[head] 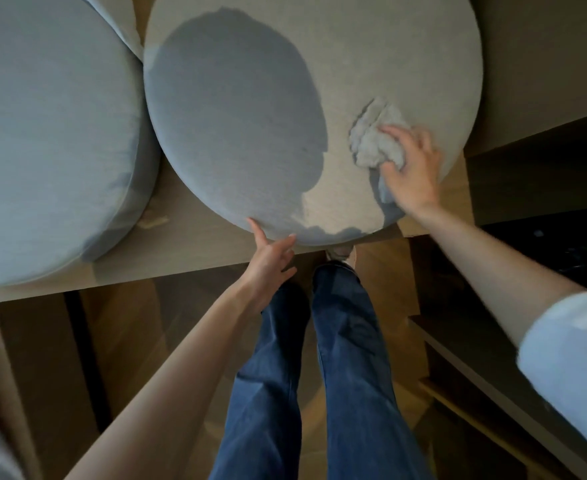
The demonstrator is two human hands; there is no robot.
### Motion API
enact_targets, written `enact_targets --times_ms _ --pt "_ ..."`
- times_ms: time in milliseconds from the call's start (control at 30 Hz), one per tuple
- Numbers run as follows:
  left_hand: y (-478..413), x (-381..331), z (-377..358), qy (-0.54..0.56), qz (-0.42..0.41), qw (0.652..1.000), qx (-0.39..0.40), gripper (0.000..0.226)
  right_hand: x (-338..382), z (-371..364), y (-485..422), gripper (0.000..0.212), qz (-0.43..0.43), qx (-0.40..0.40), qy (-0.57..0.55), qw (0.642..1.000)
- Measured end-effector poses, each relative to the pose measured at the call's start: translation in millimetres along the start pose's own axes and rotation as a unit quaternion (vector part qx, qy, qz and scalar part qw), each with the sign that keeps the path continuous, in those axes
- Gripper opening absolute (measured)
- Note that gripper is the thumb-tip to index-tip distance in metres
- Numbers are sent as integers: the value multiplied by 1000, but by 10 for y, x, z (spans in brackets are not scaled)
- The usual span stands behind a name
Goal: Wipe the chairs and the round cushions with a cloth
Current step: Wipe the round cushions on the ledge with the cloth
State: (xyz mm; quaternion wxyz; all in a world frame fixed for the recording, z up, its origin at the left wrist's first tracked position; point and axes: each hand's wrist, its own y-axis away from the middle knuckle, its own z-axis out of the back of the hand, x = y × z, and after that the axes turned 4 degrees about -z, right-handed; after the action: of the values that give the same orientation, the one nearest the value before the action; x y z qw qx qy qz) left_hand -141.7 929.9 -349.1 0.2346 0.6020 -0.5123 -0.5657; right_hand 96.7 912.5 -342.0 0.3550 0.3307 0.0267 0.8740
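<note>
Our jeans [319,375] stand nearest, below the wooden bench [188,251] edge; on the bench ahead lies the big round cushion [354,64], touching a second cushion [49,133] on its left. Our left hand [267,261], fingers straight, touches the near rim, while our right hand [413,168] grips the bunched cloth [371,140] in curled fingers on the cushion's right part. The rest of the top spreads left and away from the cloth, nothing lying between.

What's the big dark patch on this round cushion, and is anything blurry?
Head view: the patch on the round cushion looks like a cast shadow, with warm light around it; same view, the right hand and cloth are slightly blurred.
</note>
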Motion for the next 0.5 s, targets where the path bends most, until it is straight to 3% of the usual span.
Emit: enact_targets --times_ms 100,300,367,500 --pt "-16 11 -43 6 3 1000 -2 93 -2 -331 418 53 18 0 0 1000" --pt "-22 7 -50 -8 8 1000 -14 92 -164 -496 1136 59 69 119 -26 990" --pt "-33 -3 -39 -12 10 1000 -16 89 -197 -301 1062 63 72 87 -50 992" --pt "-48 -14 -27 -23 15 1000 -10 86 -405 211 413 59 24 -63 -29 997"
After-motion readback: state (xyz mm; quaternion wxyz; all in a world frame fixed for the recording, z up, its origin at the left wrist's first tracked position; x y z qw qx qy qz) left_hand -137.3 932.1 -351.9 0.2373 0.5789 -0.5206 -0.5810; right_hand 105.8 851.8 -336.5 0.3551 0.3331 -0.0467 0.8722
